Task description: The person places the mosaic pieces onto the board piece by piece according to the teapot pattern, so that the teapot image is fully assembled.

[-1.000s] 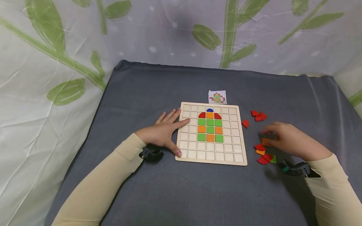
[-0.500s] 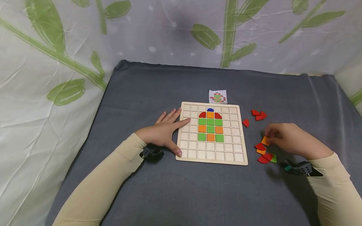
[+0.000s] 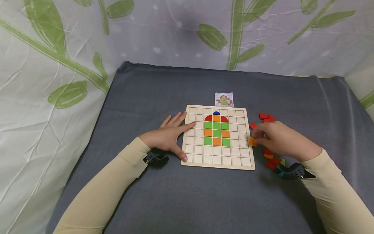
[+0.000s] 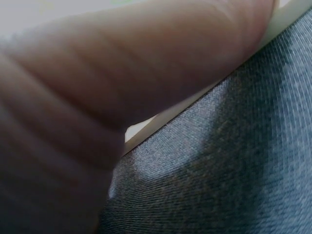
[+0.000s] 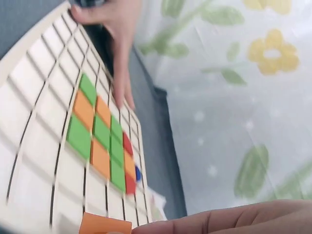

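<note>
A wooden grid board lies on the table, with green and orange square tiles, two red rounded pieces and a blue half-round piece set in its middle columns. Fingers spread, my left hand rests along the board's left side, thumb by the lower left corner. In the left wrist view the thumb lies over the board's edge. My right hand pinches an orange square tile between thumb and fingers at the board's right edge; the right wrist view also shows this orange tile.
A small printed pattern card lies just behind the board. Several loose red pieces sit to the right, while more red pieces and a green tile are partly hidden under the right hand. A patterned curtain hangs behind the dark cloth.
My right hand took hold of the orange tile from the loose pieces and carried it left to the board's right edge. The left hand has stayed in place.
</note>
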A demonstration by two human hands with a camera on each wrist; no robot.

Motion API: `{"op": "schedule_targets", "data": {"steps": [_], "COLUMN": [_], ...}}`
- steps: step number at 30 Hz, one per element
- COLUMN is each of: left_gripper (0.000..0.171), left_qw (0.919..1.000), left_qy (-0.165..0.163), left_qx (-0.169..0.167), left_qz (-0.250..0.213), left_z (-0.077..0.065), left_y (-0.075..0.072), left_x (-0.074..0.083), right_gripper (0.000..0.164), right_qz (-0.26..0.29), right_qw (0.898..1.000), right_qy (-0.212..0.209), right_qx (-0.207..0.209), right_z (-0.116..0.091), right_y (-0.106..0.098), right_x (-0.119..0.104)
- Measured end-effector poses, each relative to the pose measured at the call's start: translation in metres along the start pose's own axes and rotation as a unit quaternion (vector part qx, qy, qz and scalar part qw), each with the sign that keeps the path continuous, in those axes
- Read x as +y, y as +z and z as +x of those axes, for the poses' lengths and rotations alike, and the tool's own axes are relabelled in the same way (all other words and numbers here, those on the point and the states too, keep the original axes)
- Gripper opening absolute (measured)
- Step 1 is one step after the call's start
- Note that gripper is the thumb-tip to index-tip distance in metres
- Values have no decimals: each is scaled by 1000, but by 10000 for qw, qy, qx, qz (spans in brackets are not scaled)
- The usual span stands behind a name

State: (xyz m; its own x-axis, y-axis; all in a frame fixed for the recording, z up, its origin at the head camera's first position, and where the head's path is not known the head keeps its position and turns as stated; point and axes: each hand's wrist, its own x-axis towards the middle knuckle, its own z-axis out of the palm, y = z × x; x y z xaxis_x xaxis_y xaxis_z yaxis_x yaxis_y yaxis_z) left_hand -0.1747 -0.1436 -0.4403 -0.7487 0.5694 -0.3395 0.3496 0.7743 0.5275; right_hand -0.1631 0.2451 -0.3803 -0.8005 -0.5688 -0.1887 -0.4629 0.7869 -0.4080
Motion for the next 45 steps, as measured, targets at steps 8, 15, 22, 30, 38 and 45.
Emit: {"op": "schedule_targets", "data": {"steps": [8,15,22,30,38,45], "left_gripper": [139,140,140,139,139,139], "left_qw": [10000,10000,9999,10000,10000,10000], "left_qy": [-56,-63,-23,11,17,-17], "left_qx": [-40,-34,-30,1,-4,14], "left_qz": [12,37,113,45,87,57], "left_z": [0,-2,-1,-1,1,-2], "left_y": [-1,-2,-1,0,1,-1], "left_x": [2,3,1,2,3,3], "right_gripper": [12,14,12,13,14,15], "right_qz": [-13,34,-25,-40,-222,-200], "right_qw": [9977,9946,9936,9931,9941,9983], "right_qy": [-657,-972,-1073,-1166,-1064,-547], "right_qx": [-181,-350,-361,-125,47,33], "right_z": [28,38,39,37,18,-3], "right_y": [12,22,34,41,34,25], "right_x": [-28,-45,-50,-47,-30,-9]}}
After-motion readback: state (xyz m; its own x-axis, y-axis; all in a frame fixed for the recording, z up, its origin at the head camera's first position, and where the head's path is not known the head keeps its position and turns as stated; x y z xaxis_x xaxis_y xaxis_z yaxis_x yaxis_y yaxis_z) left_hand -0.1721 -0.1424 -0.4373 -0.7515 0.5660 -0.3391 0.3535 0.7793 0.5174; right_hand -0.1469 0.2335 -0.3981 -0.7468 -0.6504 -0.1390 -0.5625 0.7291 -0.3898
